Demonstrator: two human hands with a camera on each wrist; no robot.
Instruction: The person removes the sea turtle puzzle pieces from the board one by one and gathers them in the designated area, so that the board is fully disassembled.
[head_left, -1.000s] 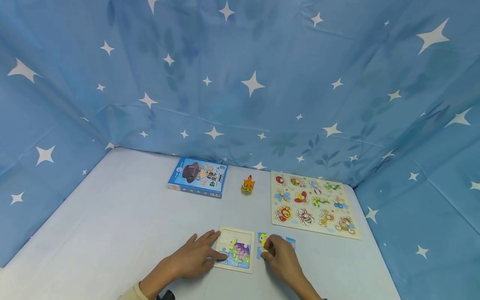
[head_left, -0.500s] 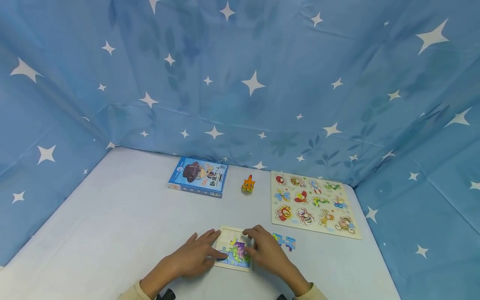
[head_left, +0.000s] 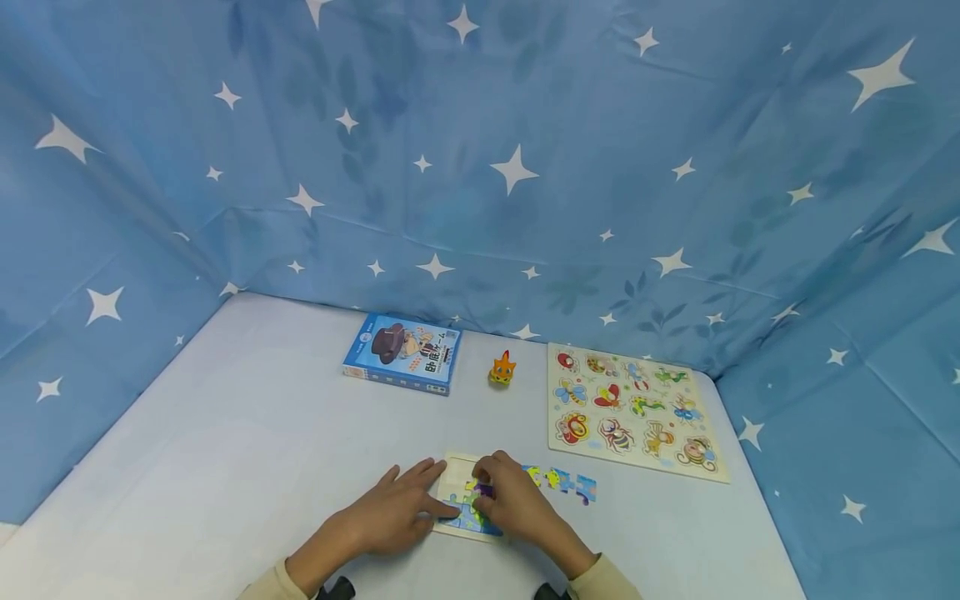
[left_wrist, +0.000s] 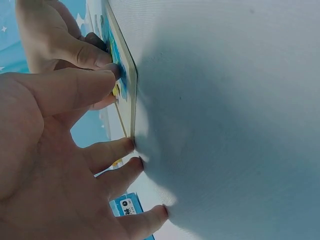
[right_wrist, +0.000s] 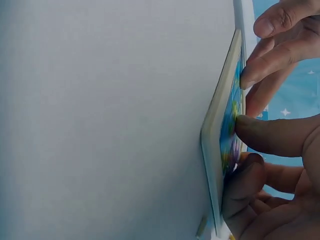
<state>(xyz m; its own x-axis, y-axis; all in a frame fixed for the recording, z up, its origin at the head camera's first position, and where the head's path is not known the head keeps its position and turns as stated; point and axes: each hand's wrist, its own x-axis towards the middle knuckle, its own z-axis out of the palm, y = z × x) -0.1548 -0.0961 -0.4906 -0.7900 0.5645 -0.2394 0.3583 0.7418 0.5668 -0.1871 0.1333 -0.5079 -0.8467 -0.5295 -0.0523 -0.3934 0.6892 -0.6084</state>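
Note:
A small wooden jigsaw tray (head_left: 463, 455) lies at the near middle of the table, partly filled with blue, green and purple pieces. My left hand (head_left: 397, 510) spreads along its left side, thumb reaching over the rim onto the lower-left pieces and fingertips by the upper-left corner. The right hand (head_left: 517, 502) is over the tray's right half, thumb and curled index finger pinching a puzzle piece at the purple part. Much of that piece is hidden by the fingers. In the right wrist view, the thumb (right_wrist: 265, 135) meets the picture surface.
Several loose puzzle pieces (head_left: 562, 481) lie just right of the tray. Behind them is a large insect puzzle board (head_left: 637, 408). An orange toy figure (head_left: 502, 369) and a blue game box (head_left: 402, 353) stand farther back, before the star-patterned curtain (head_left: 480, 208).
My right hand has gone left from the loose pieces onto the tray, its thumb and index finger drawing together there. The left hand stays in place at the tray's left side.

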